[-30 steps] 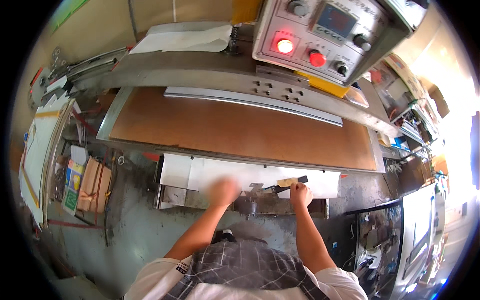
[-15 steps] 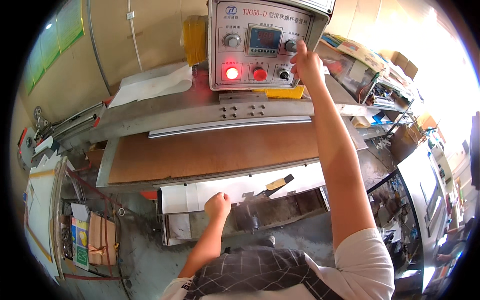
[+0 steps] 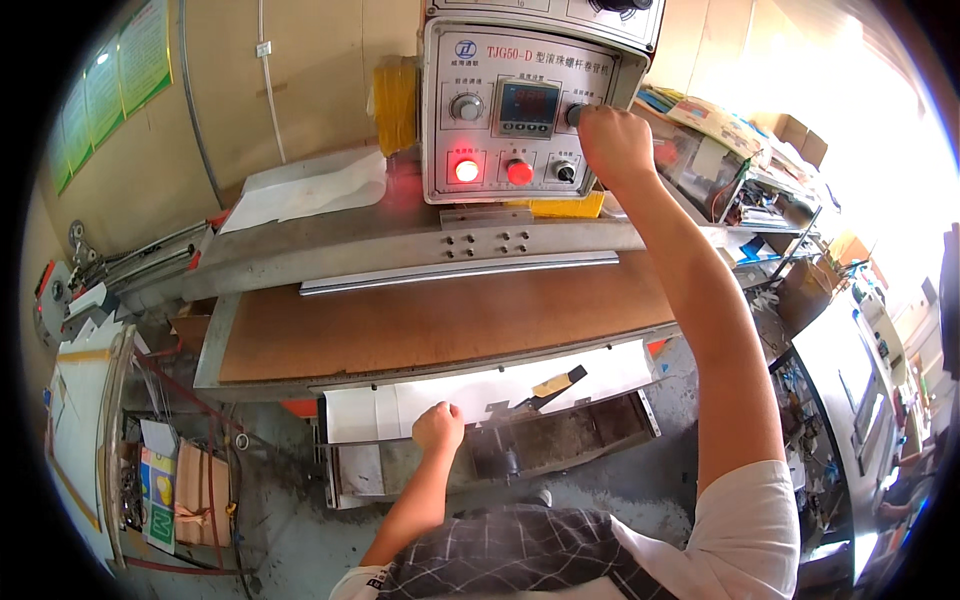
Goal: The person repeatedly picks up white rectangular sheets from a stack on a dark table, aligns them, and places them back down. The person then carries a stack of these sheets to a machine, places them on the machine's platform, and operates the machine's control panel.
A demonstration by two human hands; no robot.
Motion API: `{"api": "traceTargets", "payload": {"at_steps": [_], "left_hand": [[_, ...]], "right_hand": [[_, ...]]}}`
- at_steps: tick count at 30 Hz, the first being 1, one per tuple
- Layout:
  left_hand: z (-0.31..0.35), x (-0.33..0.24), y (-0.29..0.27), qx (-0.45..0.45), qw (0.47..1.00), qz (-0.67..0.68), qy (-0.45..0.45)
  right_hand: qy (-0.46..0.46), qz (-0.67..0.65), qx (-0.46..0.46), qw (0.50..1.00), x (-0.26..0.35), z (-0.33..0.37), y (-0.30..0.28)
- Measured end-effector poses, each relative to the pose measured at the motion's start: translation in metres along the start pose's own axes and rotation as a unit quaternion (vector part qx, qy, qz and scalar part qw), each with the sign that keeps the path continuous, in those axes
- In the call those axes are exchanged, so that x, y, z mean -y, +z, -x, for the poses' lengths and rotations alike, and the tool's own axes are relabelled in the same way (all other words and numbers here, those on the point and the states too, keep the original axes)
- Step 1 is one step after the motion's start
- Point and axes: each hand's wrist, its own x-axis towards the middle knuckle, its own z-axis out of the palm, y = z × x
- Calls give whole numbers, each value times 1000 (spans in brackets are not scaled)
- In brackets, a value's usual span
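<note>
My right hand (image 3: 617,145) reaches up to the control panel (image 3: 540,62), its fingers closed round the grey knob (image 3: 577,115) right of the small dark display (image 3: 527,107). Below on the panel are a lit red lamp (image 3: 466,171), a red button (image 3: 520,172) and a black switch (image 3: 565,172). My left hand (image 3: 438,427) is a fist over the front edge of the white sheet (image 3: 370,412) below the machine's bed; what it holds, if anything, is hidden. Right of it, a black tool with a yellow middle (image 3: 553,387) lies on the sheet.
The machine's brown bed (image 3: 450,330) lies under a metal crossbeam (image 3: 400,258) with a long metal bar (image 3: 460,274) along it. At left stands a rack (image 3: 120,440) with boards. Cluttered shelves (image 3: 750,190) and a white-topped table (image 3: 830,350) stand at right.
My right hand has gone from pointing fingers beside the knob to a closed grip on it. My view has shifted slightly, and my left fist stays over the sheet's edge.
</note>
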Motion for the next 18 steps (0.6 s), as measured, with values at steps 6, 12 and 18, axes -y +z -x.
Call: {"api": "traceTargets", "payload": {"at_steps": [6,12,18], "left_hand": [[1,4,-2,-7,1000,-5,-2],[1,0,-1,-7,1000,1,7],[0,1,-5,12,1000,2,5]], "right_hand": [[180,-256,150,938,-10,-9,7],[310,-455,263,792,-12,-23,16],[116,-62,209,969,7,-22,-18]]}}
